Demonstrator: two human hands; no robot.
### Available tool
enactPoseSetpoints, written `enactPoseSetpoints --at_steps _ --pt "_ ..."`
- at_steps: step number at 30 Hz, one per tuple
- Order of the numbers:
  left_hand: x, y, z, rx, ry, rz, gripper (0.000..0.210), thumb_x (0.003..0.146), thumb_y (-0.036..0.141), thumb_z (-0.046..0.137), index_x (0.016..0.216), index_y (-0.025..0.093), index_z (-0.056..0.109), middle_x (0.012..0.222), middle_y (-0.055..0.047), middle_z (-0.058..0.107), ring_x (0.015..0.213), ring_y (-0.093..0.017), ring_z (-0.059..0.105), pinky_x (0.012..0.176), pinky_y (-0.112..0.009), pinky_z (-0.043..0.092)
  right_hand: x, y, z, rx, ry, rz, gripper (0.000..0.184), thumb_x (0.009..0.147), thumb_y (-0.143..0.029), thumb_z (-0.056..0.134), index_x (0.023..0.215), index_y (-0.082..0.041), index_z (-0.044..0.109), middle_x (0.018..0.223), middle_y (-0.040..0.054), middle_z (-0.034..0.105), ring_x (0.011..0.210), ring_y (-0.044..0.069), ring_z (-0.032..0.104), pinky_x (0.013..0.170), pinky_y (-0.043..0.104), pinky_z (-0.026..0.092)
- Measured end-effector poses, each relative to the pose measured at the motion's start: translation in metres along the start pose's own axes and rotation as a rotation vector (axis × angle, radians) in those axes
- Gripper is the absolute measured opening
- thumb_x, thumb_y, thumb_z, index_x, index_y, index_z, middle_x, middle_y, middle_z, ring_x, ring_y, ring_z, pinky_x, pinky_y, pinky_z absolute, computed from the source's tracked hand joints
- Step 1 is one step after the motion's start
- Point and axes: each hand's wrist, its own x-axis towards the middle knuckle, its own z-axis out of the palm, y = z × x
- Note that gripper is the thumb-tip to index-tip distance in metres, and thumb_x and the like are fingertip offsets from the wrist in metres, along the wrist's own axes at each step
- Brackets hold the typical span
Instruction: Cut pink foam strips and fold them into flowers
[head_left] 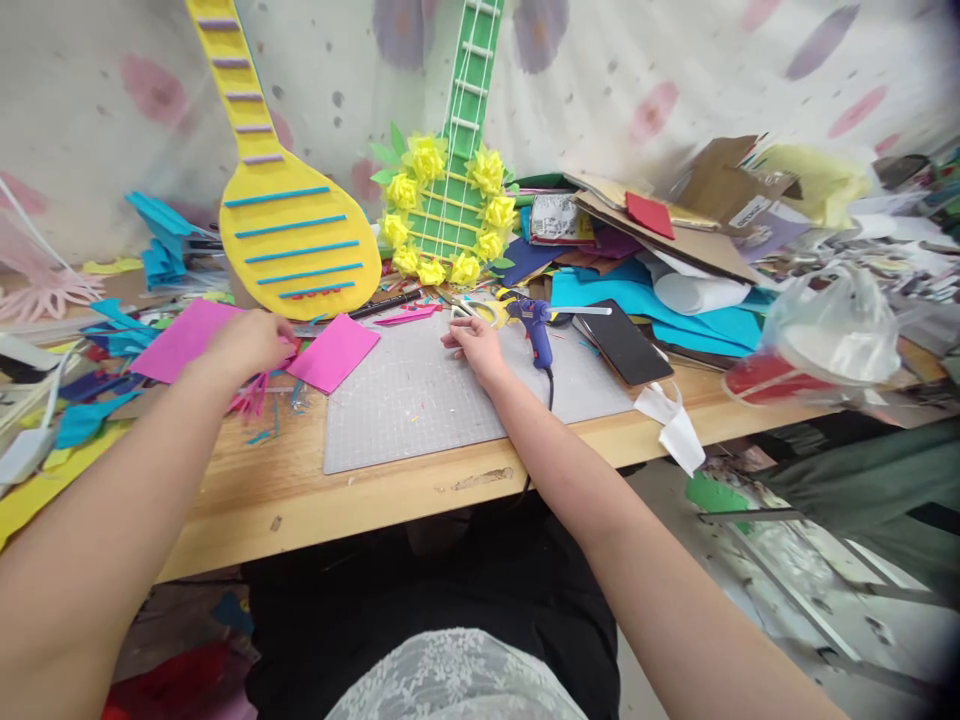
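My left hand is over the left side of the table, its fingers curled down at some pink paper strips. What lies under the fingertips is hidden. A pink paper sheet extends behind that hand, and a smaller pink paper piece lies to its right. My right hand rests low over the grey cutting mat, fingers loosely bent and apart, with nothing visible in them. Just beyond its fingertips are scissors with pale handles. A blue glue gun holding a white glue stick is right of this hand.
A yellow paper guitar shape and a green one with yellow flowers lean against the curtain. At right are a black phone, stacked blue paper, cardboard and a plastic bag. Coloured scraps crowd the left.
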Motion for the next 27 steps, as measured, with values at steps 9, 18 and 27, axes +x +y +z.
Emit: enactPoseSetpoints --at_steps 9,18,27 --pt "0.011 0.038 0.045 -0.068 -0.056 0.088 0.033 0.074 0.041 0.062 0.093 0.015 0.065 0.096 -0.008 0.069 0.087 -0.021 0.063 0.075 -0.029 0.046 -0.001 -0.002 0.001 -0.012 -0.004 0.007 0.003 0.082 -0.016 0.052 0.084 -0.018 0.053 0.067 0.0003 0.066 0.062 0.008 0.063 0.046 0.015 0.040" --pt "0.018 0.040 0.052 -0.077 -0.066 0.002 0.019 0.070 0.040 0.058 0.069 0.021 0.063 0.080 -0.005 0.067 0.082 -0.026 0.062 0.074 -0.035 0.047 0.000 0.000 0.001 -0.027 -0.002 0.006 0.003 0.082 -0.018 0.052 0.084 -0.018 0.054 0.073 0.0030 0.069 0.065 0.010 0.065 0.046 0.016 0.041" --pt "0.015 0.035 0.036 -0.201 -0.079 -0.028 0.017 0.074 0.034 0.058 0.071 0.017 0.061 0.072 -0.002 0.062 0.070 -0.018 0.053 0.068 -0.030 0.041 0.000 0.001 0.000 -0.038 -0.004 0.002 0.004 0.082 -0.018 0.052 0.086 -0.018 0.054 0.072 0.0023 0.069 0.065 0.009 0.064 0.048 0.016 0.042"
